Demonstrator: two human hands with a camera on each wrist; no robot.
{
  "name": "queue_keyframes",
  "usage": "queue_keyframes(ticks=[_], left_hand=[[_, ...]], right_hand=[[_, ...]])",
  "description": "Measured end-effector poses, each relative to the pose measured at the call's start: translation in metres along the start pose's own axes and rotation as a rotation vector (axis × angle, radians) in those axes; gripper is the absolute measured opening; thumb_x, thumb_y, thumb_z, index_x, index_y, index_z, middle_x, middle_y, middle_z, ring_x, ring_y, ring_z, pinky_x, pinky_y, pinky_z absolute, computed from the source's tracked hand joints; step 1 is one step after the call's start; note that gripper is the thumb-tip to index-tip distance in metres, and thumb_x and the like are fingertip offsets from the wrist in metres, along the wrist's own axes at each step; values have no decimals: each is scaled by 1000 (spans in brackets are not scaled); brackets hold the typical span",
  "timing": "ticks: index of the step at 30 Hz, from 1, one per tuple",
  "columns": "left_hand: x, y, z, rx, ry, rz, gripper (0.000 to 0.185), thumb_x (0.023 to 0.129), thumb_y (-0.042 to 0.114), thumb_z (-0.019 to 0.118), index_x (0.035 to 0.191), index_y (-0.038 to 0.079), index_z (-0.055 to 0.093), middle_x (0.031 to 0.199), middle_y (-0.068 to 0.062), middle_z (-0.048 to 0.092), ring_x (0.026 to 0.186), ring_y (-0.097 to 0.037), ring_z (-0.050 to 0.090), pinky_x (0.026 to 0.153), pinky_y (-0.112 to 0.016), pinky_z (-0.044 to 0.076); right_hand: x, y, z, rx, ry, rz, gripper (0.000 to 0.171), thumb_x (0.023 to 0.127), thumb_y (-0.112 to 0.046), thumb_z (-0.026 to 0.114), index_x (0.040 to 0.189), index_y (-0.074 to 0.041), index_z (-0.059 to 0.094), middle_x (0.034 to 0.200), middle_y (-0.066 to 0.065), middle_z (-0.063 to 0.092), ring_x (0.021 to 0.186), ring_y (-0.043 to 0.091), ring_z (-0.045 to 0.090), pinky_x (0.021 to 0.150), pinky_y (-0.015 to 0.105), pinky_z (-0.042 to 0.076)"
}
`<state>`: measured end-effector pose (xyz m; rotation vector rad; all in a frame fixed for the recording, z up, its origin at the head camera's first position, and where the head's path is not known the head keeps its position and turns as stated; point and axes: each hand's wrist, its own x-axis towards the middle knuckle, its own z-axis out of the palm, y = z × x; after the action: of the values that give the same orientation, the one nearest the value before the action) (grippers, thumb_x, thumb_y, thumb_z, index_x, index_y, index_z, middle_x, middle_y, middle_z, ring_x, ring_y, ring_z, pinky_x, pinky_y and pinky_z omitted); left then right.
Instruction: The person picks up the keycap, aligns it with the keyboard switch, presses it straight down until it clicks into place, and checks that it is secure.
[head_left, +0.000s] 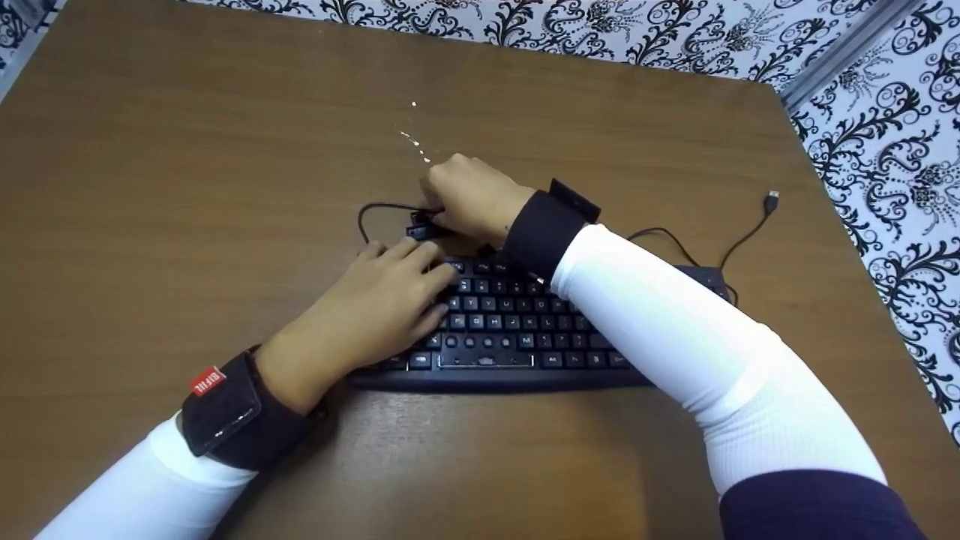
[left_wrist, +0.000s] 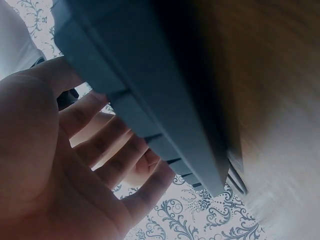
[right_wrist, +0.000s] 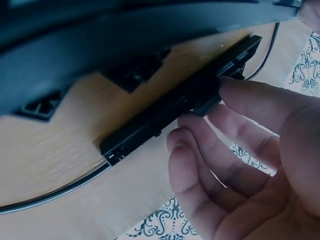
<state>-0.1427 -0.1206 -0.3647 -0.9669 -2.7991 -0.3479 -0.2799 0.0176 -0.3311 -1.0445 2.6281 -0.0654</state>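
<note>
A black keyboard (head_left: pixel 517 330) lies in the middle of a brown wooden table (head_left: pixel 187 187). My left hand (head_left: pixel 375 300) rests flat on its left keys with the fingers straight; in the left wrist view the fingers (left_wrist: pixel 100 150) lie along the keyboard's edge (left_wrist: pixel 150 90). Just behind the keyboard's far edge, my right hand (head_left: pixel 469 196) is curled over a small black bar-shaped device (head_left: pixel 421 225). In the right wrist view the thumb and fingertips (right_wrist: pixel 200 135) pinch that bar (right_wrist: pixel 165 115), which lies on the table beside the keyboard (right_wrist: pixel 100 45). A thin black cable (head_left: pixel 367 214) loops off to its left.
Another black cable ends in a loose USB plug (head_left: pixel 772 199) lying on the table at the right rear. A few white specks (head_left: pixel 416 142) dot the wood behind my right hand. Black-and-white patterned wall covering (head_left: pixel 900 150) borders the table's far and right edges.
</note>
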Motion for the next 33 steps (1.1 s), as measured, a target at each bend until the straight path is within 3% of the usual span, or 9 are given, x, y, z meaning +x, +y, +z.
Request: queue_keyframes(ticks=[11,18,33], left_hand=[[-1,0,1,1,-5,-5,26,93,31,67,112,12,64,115,-10,61,110,-33,58,89,-57,51],[-2,0,2,5,4,0,27,93,30,67,112,12,64,117,-11,61,110,-33,58,87,-56,51],[-1,1,0,-13,-14,-8,27,95,30,65,115,12,65,119,-11,62,113,-33,58,90,-57,51]], right_hand=[[-19,8,-1,-14,130,-119,16,92,-9,67,106,-3,72,101,13,74,91,28,69,81,39,57],[-34,23,4,-59,135,-156,9,87,-6,72,96,-3,72,95,12,74,88,30,68,80,42,56],[-66,48,9,-17,150,-204,18,82,4,69,100,-2,70,100,15,71,90,30,68,80,40,58]])
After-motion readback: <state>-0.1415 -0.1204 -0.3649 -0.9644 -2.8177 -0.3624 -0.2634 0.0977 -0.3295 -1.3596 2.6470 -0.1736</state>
